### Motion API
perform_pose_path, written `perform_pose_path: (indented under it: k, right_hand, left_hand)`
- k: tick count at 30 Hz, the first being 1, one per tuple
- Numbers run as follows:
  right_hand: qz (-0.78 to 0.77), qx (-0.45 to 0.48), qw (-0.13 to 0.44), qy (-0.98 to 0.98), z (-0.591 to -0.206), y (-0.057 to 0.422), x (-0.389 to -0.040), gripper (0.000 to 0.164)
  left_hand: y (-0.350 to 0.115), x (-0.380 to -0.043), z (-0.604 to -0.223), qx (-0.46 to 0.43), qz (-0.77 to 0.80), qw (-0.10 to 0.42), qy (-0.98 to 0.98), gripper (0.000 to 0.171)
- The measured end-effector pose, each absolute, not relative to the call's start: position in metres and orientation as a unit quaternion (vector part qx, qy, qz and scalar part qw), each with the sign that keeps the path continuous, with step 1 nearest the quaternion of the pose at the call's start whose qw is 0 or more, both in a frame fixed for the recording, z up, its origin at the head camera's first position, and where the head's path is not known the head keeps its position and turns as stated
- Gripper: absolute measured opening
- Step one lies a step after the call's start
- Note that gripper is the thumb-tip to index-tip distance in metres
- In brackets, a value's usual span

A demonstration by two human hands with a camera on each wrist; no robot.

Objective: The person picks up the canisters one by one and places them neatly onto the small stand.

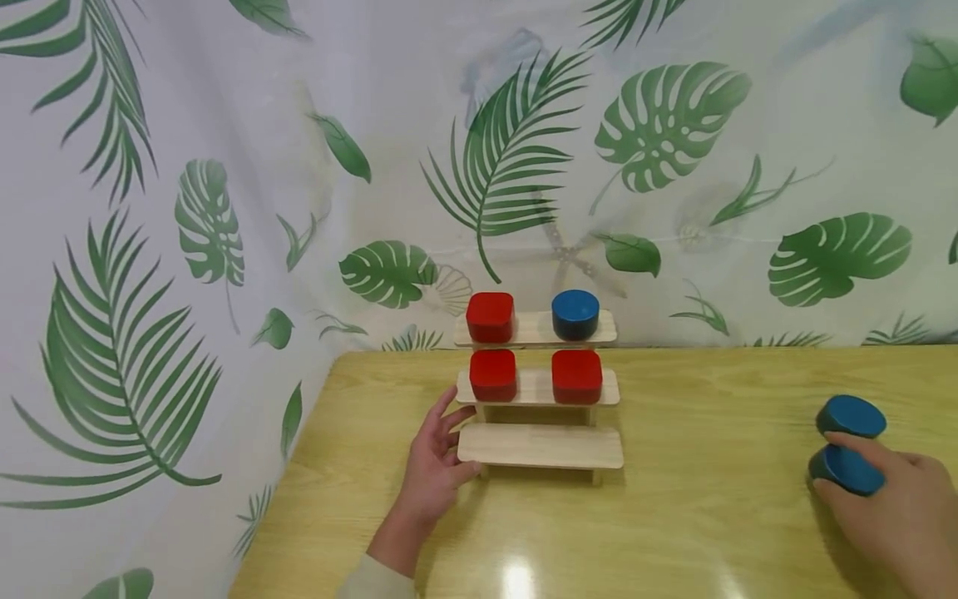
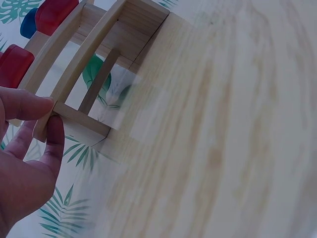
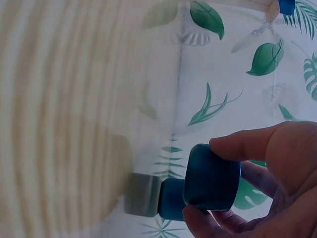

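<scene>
A small three-step wooden rack (image 1: 540, 447) stands on the table. My left hand (image 1: 434, 470) pinches the left end of its lowest step between thumb and fingers, as the left wrist view (image 2: 29, 153) also shows. Two red square-topped tins (image 1: 493, 376) (image 1: 577, 377) sit on the middle step. The top step bears a red tin (image 1: 490, 318) at left and a round blue tin (image 1: 575, 315) at right. Far to the right, my right hand (image 1: 901, 499) grips a round blue tin (image 3: 212, 177) by its sides. Just behind that one is another blue tin (image 1: 851, 416).
The wood-grain table (image 1: 711, 466) extends between the rack and the right-hand tins. A white leaf-printed sheet (image 1: 674, 249) hangs behind the table, close to the back of the rack, and another part (image 1: 150, 333) of it runs along the left side.
</scene>
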State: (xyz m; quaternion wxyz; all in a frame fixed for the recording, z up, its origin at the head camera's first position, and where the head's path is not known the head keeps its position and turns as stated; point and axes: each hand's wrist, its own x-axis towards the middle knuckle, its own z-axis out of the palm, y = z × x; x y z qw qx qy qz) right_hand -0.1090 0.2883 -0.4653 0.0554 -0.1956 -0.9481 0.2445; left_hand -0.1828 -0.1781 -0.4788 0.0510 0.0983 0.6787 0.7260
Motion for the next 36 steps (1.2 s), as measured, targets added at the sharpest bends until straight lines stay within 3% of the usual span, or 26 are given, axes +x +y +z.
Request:
perform_pose_path:
  k: [10, 36]
  right_hand:
    - [0.23, -0.118, 0.128, -0.957, -0.451, 0.268, -0.106, 0.062]
    - [0.301, -0.038, 0.154, -0.94, -0.439, 0.222, -0.105, 0.055]
  left_hand:
    - [-0.178, -0.183, -0.476, 0.097, 0.717, 0.048, 0.688, 0.1]
    - [-0.177, -0.184, -0.476, 0.098, 0.718, 0.051, 0.687, 0.1]
